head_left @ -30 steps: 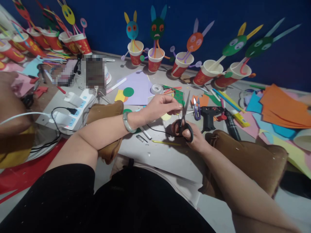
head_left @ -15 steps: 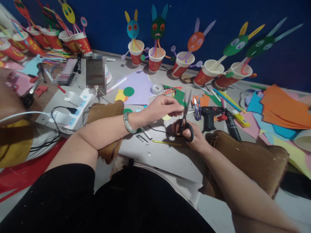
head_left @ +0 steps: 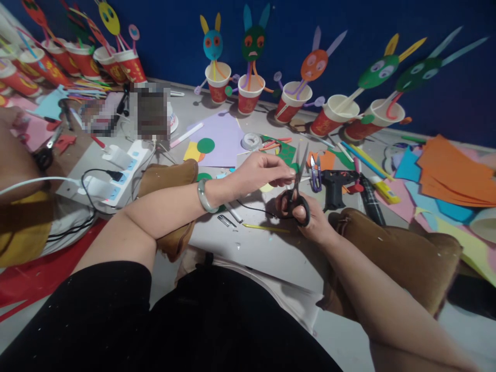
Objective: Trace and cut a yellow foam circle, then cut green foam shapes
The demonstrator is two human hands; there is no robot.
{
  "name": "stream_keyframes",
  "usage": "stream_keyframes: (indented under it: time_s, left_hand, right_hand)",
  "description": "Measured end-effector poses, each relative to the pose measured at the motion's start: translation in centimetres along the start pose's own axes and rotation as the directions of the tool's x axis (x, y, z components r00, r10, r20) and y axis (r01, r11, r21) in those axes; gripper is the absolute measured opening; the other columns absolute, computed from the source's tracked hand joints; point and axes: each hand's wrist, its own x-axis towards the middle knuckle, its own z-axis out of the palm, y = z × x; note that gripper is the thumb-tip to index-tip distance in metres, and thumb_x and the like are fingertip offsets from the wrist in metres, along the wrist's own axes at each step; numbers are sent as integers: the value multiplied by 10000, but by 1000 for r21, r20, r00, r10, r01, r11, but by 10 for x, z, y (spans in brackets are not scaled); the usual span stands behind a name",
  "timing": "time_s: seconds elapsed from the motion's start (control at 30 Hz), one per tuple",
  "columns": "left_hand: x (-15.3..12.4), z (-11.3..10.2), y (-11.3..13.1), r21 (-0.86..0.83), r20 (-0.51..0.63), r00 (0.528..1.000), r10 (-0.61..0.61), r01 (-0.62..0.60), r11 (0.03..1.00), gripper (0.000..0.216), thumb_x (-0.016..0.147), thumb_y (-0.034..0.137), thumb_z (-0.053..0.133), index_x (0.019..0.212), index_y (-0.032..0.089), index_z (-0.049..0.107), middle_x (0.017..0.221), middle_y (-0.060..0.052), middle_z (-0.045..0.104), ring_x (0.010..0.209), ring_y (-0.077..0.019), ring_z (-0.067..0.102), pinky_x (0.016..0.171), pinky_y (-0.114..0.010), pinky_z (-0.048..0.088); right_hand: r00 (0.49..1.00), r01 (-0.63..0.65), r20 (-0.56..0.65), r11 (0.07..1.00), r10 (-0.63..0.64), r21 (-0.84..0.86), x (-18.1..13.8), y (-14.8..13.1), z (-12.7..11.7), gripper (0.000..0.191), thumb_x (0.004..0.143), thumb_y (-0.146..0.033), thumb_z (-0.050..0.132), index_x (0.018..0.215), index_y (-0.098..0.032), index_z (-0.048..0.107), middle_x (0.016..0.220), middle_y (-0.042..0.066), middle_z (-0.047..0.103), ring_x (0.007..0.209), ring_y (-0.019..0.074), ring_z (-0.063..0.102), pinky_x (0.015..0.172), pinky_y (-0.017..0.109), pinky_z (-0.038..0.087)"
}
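Note:
My right hand (head_left: 310,217) grips the black handles of a pair of scissors (head_left: 297,186), blades pointing up and away with their tips slightly apart. My left hand (head_left: 261,173), a pale bangle on its wrist, is pinched shut right beside the blades on something too small to make out. Both hands hover over the grey floor (head_left: 256,248) in front of my lap.
Paper-cup rabbit figures (head_left: 248,93) line the blue wall. A black glue gun (head_left: 335,186), small purple snips (head_left: 314,173), coloured paper sheets (head_left: 453,170), a tape roll (head_left: 251,140) and a power strip (head_left: 116,175) lie around. Brown cushions (head_left: 406,253) flank my arms. Another person sits at left (head_left: 15,170).
The scissor blades have opened a little at the tips. Both hands have stayed almost in place, shifting slightly right.

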Motion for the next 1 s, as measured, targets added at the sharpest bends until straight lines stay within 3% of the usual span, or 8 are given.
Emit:
stream_keyframes:
  time_s: [1.0]
  left_hand:
    - [2, -4, -3, -13, 37, 998, 40, -40, 999, 296, 797, 357, 842, 677, 134, 690, 713, -7, 694, 674, -62, 582, 719, -249, 495]
  right_hand:
    - [999, -30, -38, 999, 29, -34, 0, -2, -3, 742, 765, -951, 629, 703, -217, 539, 689, 19, 539, 646, 168, 457, 603, 332, 368]
